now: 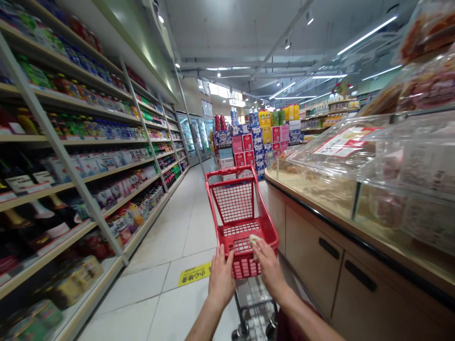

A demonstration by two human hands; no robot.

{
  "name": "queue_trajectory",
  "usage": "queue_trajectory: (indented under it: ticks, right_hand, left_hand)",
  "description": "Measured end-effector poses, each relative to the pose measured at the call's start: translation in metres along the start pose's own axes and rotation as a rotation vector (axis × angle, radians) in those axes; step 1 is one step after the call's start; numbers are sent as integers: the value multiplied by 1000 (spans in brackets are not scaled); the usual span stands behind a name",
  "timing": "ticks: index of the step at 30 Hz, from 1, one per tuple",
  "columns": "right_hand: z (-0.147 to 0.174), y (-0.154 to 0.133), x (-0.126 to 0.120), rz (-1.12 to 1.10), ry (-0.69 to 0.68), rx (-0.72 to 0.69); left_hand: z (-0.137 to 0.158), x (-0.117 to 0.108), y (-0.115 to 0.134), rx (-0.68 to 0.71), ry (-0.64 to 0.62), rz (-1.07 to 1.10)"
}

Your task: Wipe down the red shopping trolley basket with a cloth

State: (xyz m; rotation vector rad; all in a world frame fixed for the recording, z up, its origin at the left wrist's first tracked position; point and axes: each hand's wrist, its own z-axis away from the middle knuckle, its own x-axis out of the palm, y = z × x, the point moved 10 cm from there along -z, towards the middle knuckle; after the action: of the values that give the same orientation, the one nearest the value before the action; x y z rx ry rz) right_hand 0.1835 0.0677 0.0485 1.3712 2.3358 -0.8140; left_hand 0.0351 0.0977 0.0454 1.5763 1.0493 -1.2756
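Observation:
A red plastic shopping cart (237,230) on a dark wheeled frame stands right in front of me in the aisle. At its near left corner is my left hand (221,277), fingers stretched forward and thumb apart, touching or just over the rim. My right hand (269,267) is over the near right part of the basket. Under its fingertips it holds a crumpled whitish cloth or tissue (254,240), pressed against the red plastic. Which of the two it is I cannot tell.
Shelves of bottles and packs (106,142) line the left side. A curved wooden counter (309,232) with clear plastic food boxes (341,147) runs close on the right. Stacked cartons (249,142) stand ahead. A yellow floor sticker (195,274) lies left of the cart.

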Motion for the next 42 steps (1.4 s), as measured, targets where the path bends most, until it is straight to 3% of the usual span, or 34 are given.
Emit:
queue_trajectory:
  ticks: [2, 4, 9, 14, 17, 21, 25, 31, 37, 40, 42]
  right_hand:
    - [2, -22, 11, -53, -16, -90]
    - [1, -25, 11, -77, -19, -133]
    - [-3, 16, -13, -46, 46, 65]
    - [26, -47, 16, -158, 45, -198]
    - [52, -63, 35, -137, 4, -268]
    - [57, -60, 32, -160, -88, -304]
    - [33, -61, 16, -216, -26, -265]
    - [50, -61, 41, -192, -175, -311]
    - [30, -21, -6, -195, 62, -111]
    - [44, -27, 9, -161, -15, -172]
    - [55, -31, 21, -150, -88, -208]
  left_hand:
    - [1, 1, 1, 19, 0, -18]
    - [2, 3, 2, 58, 2, -39]
    - [4, 1, -2, 79, 4, -19]
    - [4, -3, -3, 40, -86, 30]
    - [6, -6, -6, 23, -96, 52]
    - [7, -4, -10, 13, -93, 90]
    - [4, -5, -13, 18, -70, 104]
    - [4, -9, -20, 8, -75, 57]
    - [3, -20, -22, -82, -25, -47]
    - [1, -20, -8, -60, 24, -76]
    - [1, -10, 6, 16, -12, -64]
